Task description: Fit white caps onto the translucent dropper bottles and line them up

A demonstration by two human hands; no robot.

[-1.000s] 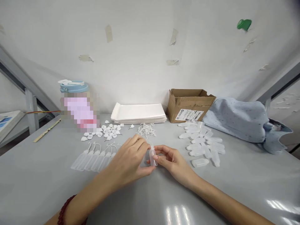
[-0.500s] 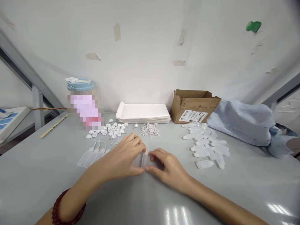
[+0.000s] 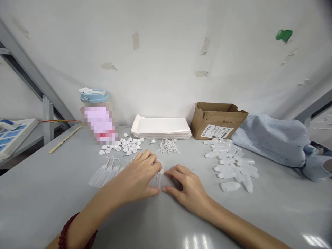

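A translucent squeeze bottle with a looped white strap at its top lies on the grey table in front of me. My left hand bends over it, fingertips at its cap end and thumb at its base. The hand partly hides the bottle and whatever lies beside it. On the bottle's right side is my right hand, thumb and forefinger apart, their tips close to it with nothing between them. Left of my left wrist, several similar bottles with straps lie in a row, partly covered by the forearm.
White needle-tipped caps and a pile of white straps lie beyond my hands. Loose uncapped bottles spread out at right. Behind stand a stack of white trays, a cardboard box, blue cloth and a blue-lidded container.
The view has shifted slightly, so the scene sits a little lower and further right. My right fingertips have drawn slightly away from the bottle; my left hand stays over it.
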